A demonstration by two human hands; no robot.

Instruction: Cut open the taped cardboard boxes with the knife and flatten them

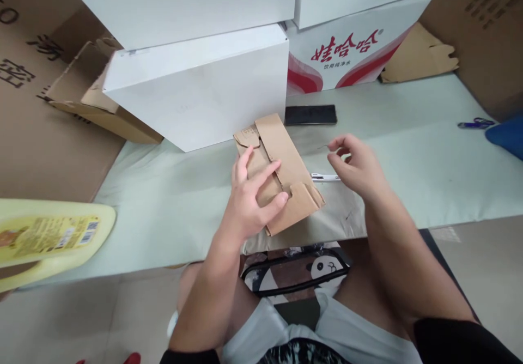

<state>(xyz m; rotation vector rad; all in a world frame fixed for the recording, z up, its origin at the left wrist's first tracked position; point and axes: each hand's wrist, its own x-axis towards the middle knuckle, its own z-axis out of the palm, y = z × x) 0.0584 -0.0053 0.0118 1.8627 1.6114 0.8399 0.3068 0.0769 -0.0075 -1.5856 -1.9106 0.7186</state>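
A small flat brown cardboard box (286, 157) lies at a slant on the cloth-covered table, its flaps folded in along a middle seam. My left hand (255, 192) rests on top of it, fingers spread and touching the seam and flaps. To the right of the box, my right hand (355, 165) is raised a little with thumb and forefinger curled together. A thin dark sliver (322, 147) sticks out from those fingertips; what it is made of is too fine to tell. Below that hand lies a white utility knife (324, 177), partly hidden by it.
A black phone (310, 114) lies behind the box. White cartons (204, 91) are stacked at the back. At left stand an open cardboard box (118, 119) and a yellow jug (53, 238). Purple-handled scissors (476, 123) and a blue object (506, 138) are far right.
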